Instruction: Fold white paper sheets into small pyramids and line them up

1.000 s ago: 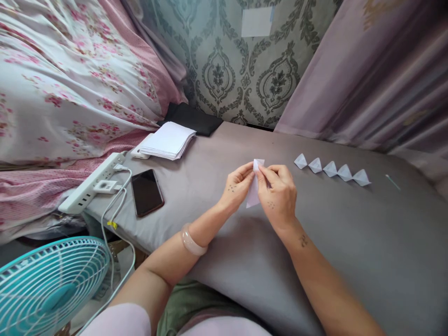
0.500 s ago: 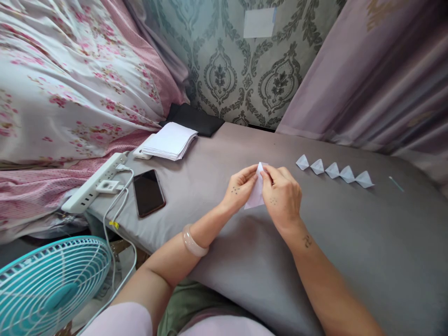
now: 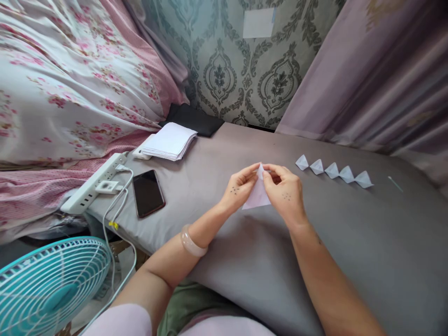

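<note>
Between my two hands is a partly folded sheet of white paper (image 3: pixel 257 195), its pointed top up and its wider flat part hanging toward me. My left hand (image 3: pixel 241 187) pinches the paper's left edge near the point. On the other side my right hand (image 3: pixel 284 190) grips the right edge, thumb in front and forefinger at the tip. Some fingers of both hands are hidden behind the paper. To the right, several folded white paper pieces (image 3: pixel 332 171) lie in a slanting row on the grey cloth surface (image 3: pixel 350 242).
At the left are a stack of white paper (image 3: pixel 170 141), a dark phone (image 3: pixel 149 193) and a white power strip (image 3: pixel 94 182) with cables. A turquoise fan (image 3: pixel 59 289) stands at lower left. Behind lies a black flat item (image 3: pixel 196 120); a thin stick (image 3: pixel 395 183) is far right.
My right hand has turned and its forefinger has moved up to the paper's tip. More of the paper's lower part now shows between the hands. My left hand has barely moved.
</note>
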The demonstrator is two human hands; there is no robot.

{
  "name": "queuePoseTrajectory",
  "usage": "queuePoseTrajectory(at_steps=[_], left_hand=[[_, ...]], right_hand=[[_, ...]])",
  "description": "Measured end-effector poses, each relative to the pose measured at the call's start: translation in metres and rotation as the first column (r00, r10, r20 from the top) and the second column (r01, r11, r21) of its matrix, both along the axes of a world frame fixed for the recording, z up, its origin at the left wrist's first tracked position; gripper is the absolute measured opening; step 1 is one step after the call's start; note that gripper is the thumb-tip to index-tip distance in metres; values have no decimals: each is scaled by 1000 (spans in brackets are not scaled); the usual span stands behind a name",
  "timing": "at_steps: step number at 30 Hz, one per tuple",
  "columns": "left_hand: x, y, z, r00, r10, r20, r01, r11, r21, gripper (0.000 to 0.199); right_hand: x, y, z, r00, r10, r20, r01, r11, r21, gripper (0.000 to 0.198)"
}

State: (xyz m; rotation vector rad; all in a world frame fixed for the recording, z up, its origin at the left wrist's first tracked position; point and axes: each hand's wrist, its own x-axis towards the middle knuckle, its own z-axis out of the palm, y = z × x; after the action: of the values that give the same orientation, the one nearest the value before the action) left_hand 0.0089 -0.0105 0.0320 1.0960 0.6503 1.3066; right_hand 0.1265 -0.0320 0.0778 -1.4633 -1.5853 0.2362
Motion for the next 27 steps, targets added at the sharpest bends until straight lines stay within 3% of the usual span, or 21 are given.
queuePoseTrajectory(at_steps=[6,14,27], left_hand=[[1,-2,1,999,-34,-5,35,998,44,41],[0,-4,4,999,-19,-45,21,998,58,38],[-2,-6,10,988,21,-154,-1,992,127,35]], right_hand=[[-3,-1,1,999,-39,24,37,996,78,18],[-2,-2,0,999,-44,-10,44,997,67,18],[0,0,4,972,-8,-234,-7,998,-66,23]])
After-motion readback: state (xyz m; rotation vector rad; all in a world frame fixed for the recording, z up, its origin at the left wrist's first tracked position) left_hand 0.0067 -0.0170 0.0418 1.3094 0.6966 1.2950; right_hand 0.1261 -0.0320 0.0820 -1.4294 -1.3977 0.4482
